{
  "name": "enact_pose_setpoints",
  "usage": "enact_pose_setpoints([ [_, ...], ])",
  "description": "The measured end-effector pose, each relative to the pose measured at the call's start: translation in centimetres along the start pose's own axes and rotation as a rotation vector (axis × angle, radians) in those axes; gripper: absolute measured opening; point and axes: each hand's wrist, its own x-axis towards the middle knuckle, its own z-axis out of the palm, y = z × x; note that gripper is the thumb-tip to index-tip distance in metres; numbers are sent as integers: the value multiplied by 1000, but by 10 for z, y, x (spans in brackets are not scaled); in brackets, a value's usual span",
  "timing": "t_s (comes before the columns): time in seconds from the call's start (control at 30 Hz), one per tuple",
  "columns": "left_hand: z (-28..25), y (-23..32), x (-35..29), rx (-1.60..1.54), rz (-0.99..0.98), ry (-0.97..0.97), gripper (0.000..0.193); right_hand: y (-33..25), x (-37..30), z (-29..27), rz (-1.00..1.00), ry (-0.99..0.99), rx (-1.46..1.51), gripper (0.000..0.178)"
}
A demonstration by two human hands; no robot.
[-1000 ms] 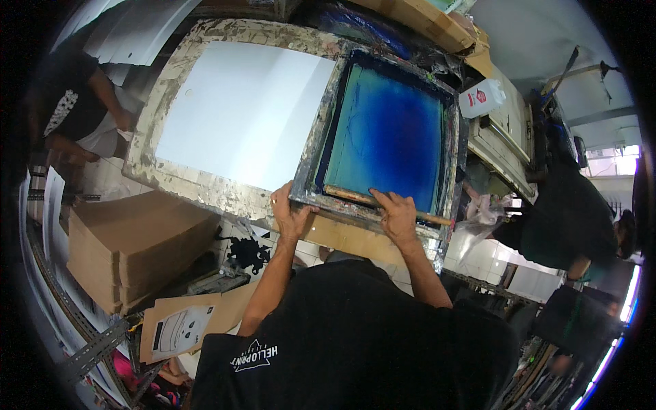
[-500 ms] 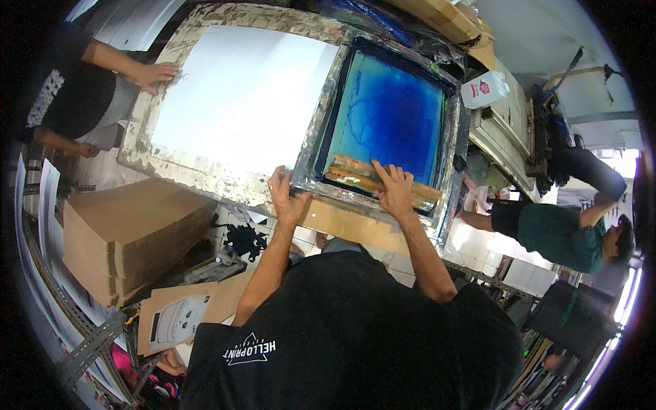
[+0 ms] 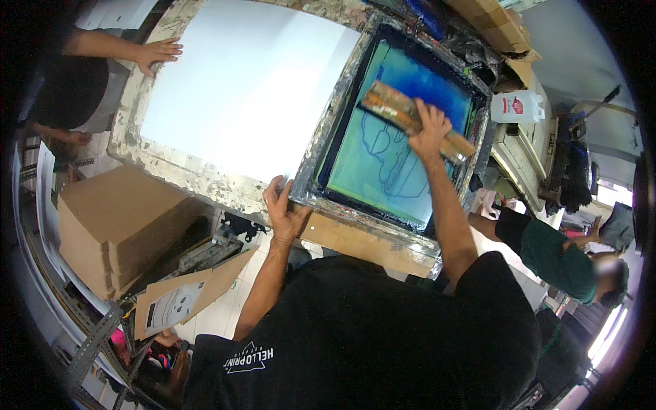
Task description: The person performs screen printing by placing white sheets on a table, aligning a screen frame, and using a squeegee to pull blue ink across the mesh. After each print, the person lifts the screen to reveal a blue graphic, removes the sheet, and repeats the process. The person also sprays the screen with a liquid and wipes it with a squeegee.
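Right hand (image 3: 430, 134) clamped on squeegee (image 3: 388, 102), its long axis slanting far-left to near-right; left hand (image 3: 283, 210), well apart, at frame's (image 3: 333, 117) near-left corner, grip unclear.

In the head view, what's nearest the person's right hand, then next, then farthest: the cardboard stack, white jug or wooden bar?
1. Wooden bar: in the right hand, touching it.
2. White jug: to the hand's right.
3. Cardboard stack: far off, lower left.

Squeegee (image 3: 391, 106) in frame (image 3: 355, 214), right of sheet (image 3: 253, 89)
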Motion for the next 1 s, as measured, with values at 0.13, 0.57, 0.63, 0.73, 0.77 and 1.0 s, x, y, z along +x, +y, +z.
enact_pose_setpoints([
  [0.13,-2,0,-1,72,-16,-29,73,31,64,16,-28,56,-43,88],
  [0.57,2,-2,-8,-35,-8,14,68,106,189,49,-51,4,-84,91],
  [0.63,1,-3,-4,-25,39,0,70,89,195,33,-5,-85,-184,95],
  [0.73,0,-2,0,-46,92,-18,69,75,194,-5,-6,-47,-301,100],
  [0.77,-3,4,3,-65,76,-24,69,68,190,-23,-25,-10,-331,101],
  [1.0,-28,81,48,-91,319,144,81,26,49,-265,-218,-48,338,77],
])
